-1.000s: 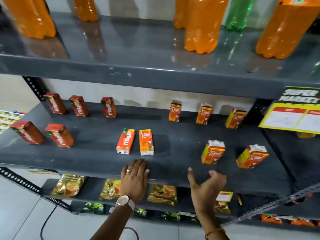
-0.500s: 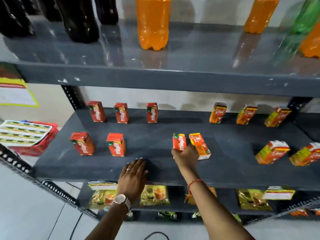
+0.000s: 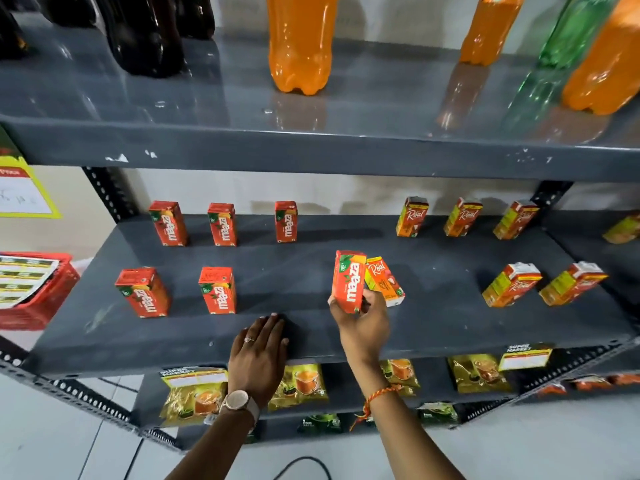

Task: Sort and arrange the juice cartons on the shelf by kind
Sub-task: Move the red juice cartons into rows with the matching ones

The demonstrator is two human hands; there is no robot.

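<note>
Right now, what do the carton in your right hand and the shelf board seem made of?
Maaza carton in the right hand: looks like printed coated paperboard, given its sharp folded edges and slight sheen. Middle shelf board: probably painted grey metal, matte and scuffed, with perforated angle-iron uprights.

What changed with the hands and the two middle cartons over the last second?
The right hand reached in from the shelf edge, gripped the Maaza carton and lifted it; the Real carton beside it now leans. The left hand stayed flat on the shelf; the other cartons look unmoved.
</note>
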